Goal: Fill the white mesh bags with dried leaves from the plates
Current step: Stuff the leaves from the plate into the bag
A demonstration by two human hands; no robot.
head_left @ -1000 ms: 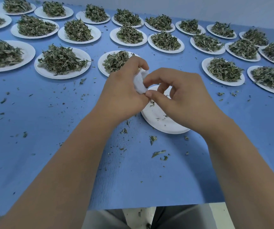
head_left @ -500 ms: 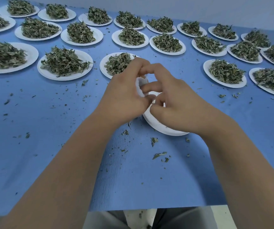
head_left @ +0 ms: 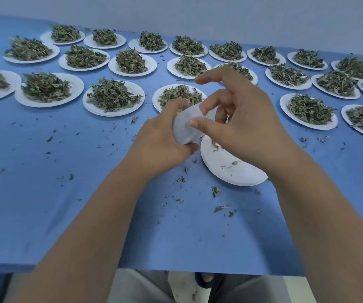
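Head camera, over the blue counter [head_left: 66, 193]: my left hand [head_left: 160, 143] grips one white mesh bag [head_left: 185, 127], fingers curled round its lower half, holding it up just above the counter beside the emptied plate [head_left: 230, 171]. My right hand [head_left: 241, 119] works at the bag's top. Thumb and forefinger pinch the cloth near its upper edge while the other fingers stand spread and free. The bag looks plump, and the plate next to it carries only crumbs, so by my reading this one portion is packed and the mouth is being closed. Motion blur hides the closure itself.

That leaves nearly everything. Heaped plates [head_left: 112, 97] of dried leaves [head_left: 44, 86] run in rows across the far half of the counter, none visibly touched. No finished bags and no spare ones are in view, so I cannot tell how many came before this one.

Leaf scraps [head_left: 221, 208] lie scattered over the near counter around the emptied plate. The nearest heaped plate [head_left: 180, 95] sits just behind the bag, partly hidden by my left hand and within easy reach. My right forearm covers the emptied plate's right side, and that plate occupies the working spot until it is cleared.
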